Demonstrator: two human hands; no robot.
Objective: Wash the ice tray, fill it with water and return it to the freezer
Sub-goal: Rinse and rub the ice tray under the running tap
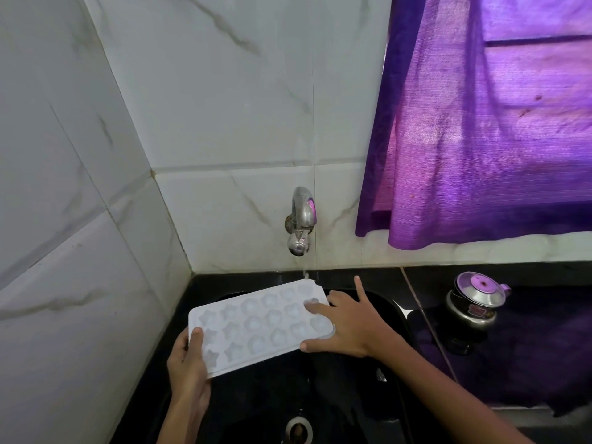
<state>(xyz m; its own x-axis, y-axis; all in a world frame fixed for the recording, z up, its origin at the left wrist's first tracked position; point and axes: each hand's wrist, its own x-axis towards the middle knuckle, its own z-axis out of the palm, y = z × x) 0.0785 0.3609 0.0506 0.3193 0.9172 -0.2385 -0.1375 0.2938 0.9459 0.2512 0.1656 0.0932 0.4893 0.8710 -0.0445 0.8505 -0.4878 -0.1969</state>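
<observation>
**Ice tray under the running tap: washing or filling in hand**

The white plastic ice tray [261, 326] with star- and round-shaped moulds is held over the black sink [378, 318], its far right corner just below the chrome wall tap [300, 221]. A thin stream of water [306, 273] falls from the spout onto that corner.

The left hand [189, 368] grips the tray's near left corner, thumb on top and fingers curled beneath. The right hand [347, 320] lies at the tray's right end with its fingers spread and mostly straight; some fingertips rest in the end moulds and the thumb runs along the near edge, while the index finger points up, clear of the tray.

My judgement is that this is the rinsing stage, with the right fingers rubbing the moulds; it could equally be the start of filling, since the moulds look glossy but whether they hold water cannot be told.

The next move calls for sliding the tray so the stream reaches the left moulds, keeping it level so water does not spill over the rim into the sink drain [298, 429]. A steel lidded pot [475, 301] stands on the black counter to the right, well apart.
</observation>
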